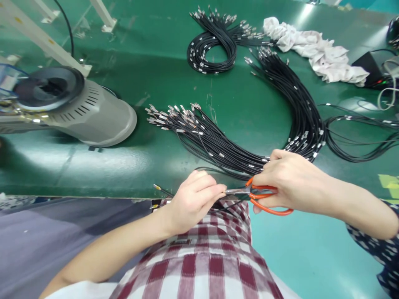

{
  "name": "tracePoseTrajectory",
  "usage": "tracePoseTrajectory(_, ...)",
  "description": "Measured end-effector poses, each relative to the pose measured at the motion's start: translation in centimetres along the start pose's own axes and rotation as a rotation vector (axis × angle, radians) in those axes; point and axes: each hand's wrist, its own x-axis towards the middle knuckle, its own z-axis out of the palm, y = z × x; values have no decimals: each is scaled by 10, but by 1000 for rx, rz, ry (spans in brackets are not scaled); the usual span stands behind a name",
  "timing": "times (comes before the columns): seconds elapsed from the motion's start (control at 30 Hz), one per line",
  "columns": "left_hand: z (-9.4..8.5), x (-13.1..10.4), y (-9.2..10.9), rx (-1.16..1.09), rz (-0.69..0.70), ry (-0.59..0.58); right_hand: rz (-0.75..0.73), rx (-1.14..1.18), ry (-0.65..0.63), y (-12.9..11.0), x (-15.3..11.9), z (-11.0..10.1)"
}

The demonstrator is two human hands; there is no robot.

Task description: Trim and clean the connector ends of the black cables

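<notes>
My right hand is closed round the orange handles of a pair of scissors, whose metal blades point left. At the blade tips, my left hand pinches a black cable; a yellow-marked end shows left of that hand. The exact spot between fingertips and blades is too small to make out. Just beyond both hands, a large curved bundle of black cables with silvery ends and white tags lies on the green table.
At the left stands a grey machine with a black reel, near pale metal legs. A coiled cable bundle, a crumpled white cloth and a black box lie farther back. Loose cables are at the right.
</notes>
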Motion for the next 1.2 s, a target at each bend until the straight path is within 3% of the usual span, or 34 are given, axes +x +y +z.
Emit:
tracePoseTrajectory(0.4,1,-7,-2,1,63,47,-12,16,-85,-7,1,4)
tracePoseTrajectory(0.53,2,-11,-1,-78,25,65,9,245,-140,-2,2,8)
tracePoseTrajectory(0.6,0,-10,1,-204,-63,89,82,422,-109,10,4,9)
tracePoseTrajectory(0.67,-4,-10,3,-366,-237,148,278,400,16,28,12,9)
tracePoseTrajectory(0.77,-15,-10,1,-476,-501,288,577,29,234,60,31,9)
tracePoseTrajectory(0.83,-24,-13,-2,-467,-596,358,683,-243,232,80,46,10)
tracePoseTrajectory(0.9,-32,-19,-7,-513,-683,393,711,-389,158,93,60,11)
tracePoseTrajectory(1.0,-39,-31,-14,-711,-820,447,718,-416,107,98,75,13)
tracePoseTrajectory(1.13,-37,-42,-21,-929,-932,531,753,-419,124,84,93,16)
tracePoseTrajectory(1.2,-35,-46,-23,-999,-973,558,750,-403,198,81,104,17)
